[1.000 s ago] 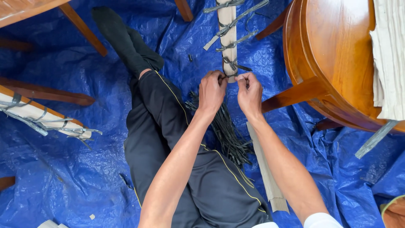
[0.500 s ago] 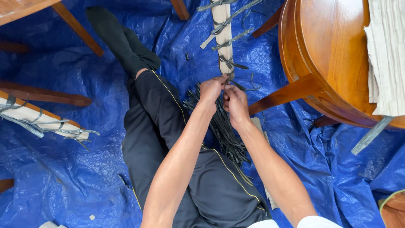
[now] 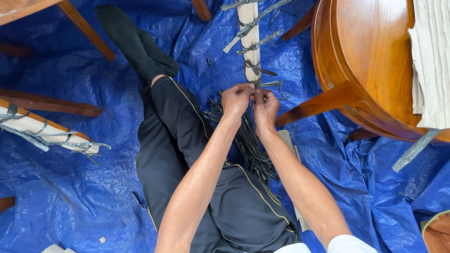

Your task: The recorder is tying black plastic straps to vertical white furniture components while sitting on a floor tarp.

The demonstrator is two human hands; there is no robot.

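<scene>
The person sat on a blue tarp (image 3: 70, 187) spread over the floor, with one leg in black trousers (image 3: 187, 154) stretched forward. Both hands met at the lower end of a pale, narrow bundle of strips (image 3: 250, 42) that lay on the tarp in front of the person. The left hand (image 3: 236, 99) and the right hand (image 3: 266, 105) were just beside each other, almost touching. The fingers of both hands were pressed together and pinched a thin grey tie (image 3: 258, 84) at the point where it went around the bundle. Several similar grey ties were already knotted around the bundle further up, with their loose ends sticking out to the sides.

Under the forearms lay a bunch of dark strands (image 3: 251, 145), resting partly on the trousers and partly on the tarp. To the right stood a round wooden bench (image 3: 361, 56) with a stack of pale strips (image 3: 433, 61) on it; one of its legs was near the right hand. At the left edge, another tied pale bundle (image 3: 37, 129) lay on the tarp, well apart from the hands.
</scene>
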